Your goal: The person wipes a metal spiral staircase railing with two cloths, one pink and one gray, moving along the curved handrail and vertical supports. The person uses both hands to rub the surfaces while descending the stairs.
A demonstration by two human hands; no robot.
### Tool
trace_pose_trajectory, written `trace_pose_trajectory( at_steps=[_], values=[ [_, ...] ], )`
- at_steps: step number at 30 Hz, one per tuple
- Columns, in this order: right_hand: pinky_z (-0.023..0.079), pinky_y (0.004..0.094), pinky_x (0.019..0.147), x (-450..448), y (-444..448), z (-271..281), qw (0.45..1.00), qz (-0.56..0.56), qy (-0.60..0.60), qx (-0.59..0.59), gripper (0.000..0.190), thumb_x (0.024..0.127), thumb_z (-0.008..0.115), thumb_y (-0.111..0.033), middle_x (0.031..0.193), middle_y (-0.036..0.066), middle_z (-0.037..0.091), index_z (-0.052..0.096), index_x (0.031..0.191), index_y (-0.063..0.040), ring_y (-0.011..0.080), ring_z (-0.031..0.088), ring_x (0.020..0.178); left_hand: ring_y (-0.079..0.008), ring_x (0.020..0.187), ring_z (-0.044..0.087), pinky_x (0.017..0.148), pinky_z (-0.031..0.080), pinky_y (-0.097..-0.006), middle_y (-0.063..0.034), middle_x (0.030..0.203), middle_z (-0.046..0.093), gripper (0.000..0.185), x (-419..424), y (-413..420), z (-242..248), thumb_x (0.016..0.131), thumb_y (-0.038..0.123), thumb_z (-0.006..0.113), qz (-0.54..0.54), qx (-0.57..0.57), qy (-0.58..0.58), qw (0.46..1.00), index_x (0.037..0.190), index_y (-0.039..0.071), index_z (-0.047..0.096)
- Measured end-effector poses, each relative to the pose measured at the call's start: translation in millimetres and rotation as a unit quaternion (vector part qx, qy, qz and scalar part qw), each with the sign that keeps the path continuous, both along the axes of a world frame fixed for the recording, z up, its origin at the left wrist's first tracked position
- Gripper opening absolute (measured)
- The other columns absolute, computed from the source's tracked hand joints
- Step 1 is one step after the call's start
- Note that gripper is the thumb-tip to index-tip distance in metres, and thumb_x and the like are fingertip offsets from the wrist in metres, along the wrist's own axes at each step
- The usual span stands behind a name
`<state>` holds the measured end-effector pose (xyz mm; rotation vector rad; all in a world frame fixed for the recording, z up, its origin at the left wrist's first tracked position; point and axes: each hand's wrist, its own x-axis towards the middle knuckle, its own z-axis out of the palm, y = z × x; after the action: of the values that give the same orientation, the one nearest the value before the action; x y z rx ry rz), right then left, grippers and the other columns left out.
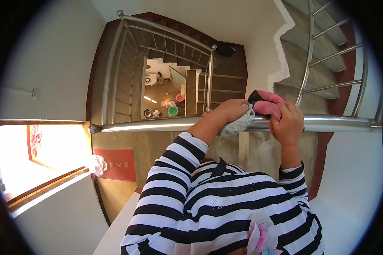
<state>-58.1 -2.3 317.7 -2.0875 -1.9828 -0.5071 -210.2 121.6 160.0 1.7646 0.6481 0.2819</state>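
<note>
In front of me runs a thick stainless steel handrail (153,124). My left hand (233,110) grips a crumpled pale grey cloth (237,126), which hangs down against the near side of the rail. Just to its right, my right hand (289,122) is closed on a folded pink and black fabric item (268,108). That item lies over the top of the rail, and a part of it drops below. Both hands nearly meet where the two fabrics touch. Exactly what the pink piece is cannot be made out.
Steel balusters and rails (166,27) enclose an open stairwell. Far below stand a green basin (172,111) and a pink basin (180,97). Concrete stairs (300,63) rise at right. A dark bag-like object (226,49) rests by the lower steps. A red mat (118,164) lies beside a bright doorway.
</note>
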Motion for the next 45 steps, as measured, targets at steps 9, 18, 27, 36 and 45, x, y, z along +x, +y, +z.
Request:
trace_pose_trajectory(
  at_steps=[9, 18, 27, 36, 45],
  values=[
    [0.049, 0.0449, 0.084, 2.2, -1.8, -4.3, 0.999, -0.044, 0.0, 0.002, 0.028, 0.07, 0.072, -0.02, 0.111, 0.013, 0.067, 0.067, 0.095, -0.01, 0.0346, 0.063, 0.096, -0.0344, 0.109, 0.063, 0.092, 0.048, -0.042, -0.0189, 0.115, 0.067, 0.036, -214.6, 40.3, -121.1, 0.088, 0.035, 0.058, 0.115, 0.002, 0.231, 0.966, 0.109, 0.008, 0.069],
    [0.048, 0.044, 0.086, -0.9, -0.2, -5.4, 0.997, -0.077, -0.016, -0.01, 0.028, 0.072, 0.072, -0.02, 0.108, 0.012, 0.067, 0.067, 0.098, -0.009, 0.0341, 0.062, 0.099, -0.034, 0.11, 0.062, 0.098, 0.047, -0.044, -0.0165, 0.121, 0.064, 0.035, -227.2, 34.8, -109.3, 0.095, 0.028, 0.043, 0.095, 0.145, 0.336, 0.926, 0.109, 0.006, 0.067],
    [0.048, 0.0447, 0.083, 1.4, -0.5, -7.8, 0.997, -0.069, -0.033, 0.003, 0.032, 0.072, 0.073, -0.021, 0.104, 0.012, 0.066, 0.068, 0.102, -0.01, 0.0347, 0.062, 0.095, -0.0353, 0.111, 0.06, 0.099, 0.047, -0.0419, -0.0177, 0.113, 0.064, 0.034, -81.8, -38.5, -26.4, 0.087, 0.022, 0.058, 0.192, 0.14, -0.105, 0.966, 0.115, 0.005, 0.067],
    [0.048, 0.0448, 0.082, -2.6, -0.7, -5.7, 0.997, -0.078, -0.024, 0.004, 0.028, 0.072, 0.072, -0.021, 0.1, 0.01, 0.065, 0.067, 0.098, -0.011, 0.0346, 0.062, 0.094, -0.0369, 0.111, 0.062, 0.093, 0.048, -0.0475, -0.0191, 0.118, 0.066, 0.037, -282.4, 21.8, -140.4, 0.091, 0.037, 0.052, 0.3, 0.056, 0.291, 0.907, 0.117, 0.018, 0.069],
    [0.049, 0.0438, 0.085, -2.6, 0.5, -7.6, 0.995, -0.088, -0.038, 0.014, 0.031, 0.072, 0.073, -0.02, 0.107, 0.01, 0.067, 0.069, 0.101, -0.011, 0.0331, 0.063, 0.098, -0.036, 0.106, 0.062, 0.094, 0.048, -0.0444, -0.017, 0.11, 0.067, 0.03, -184.9, -4.2, -86.5, 0.087, 0.022, 0.057, 0.258, 0.1, 0.07, 0.958, 0.109, 0.006, 0.069]
  ],
)
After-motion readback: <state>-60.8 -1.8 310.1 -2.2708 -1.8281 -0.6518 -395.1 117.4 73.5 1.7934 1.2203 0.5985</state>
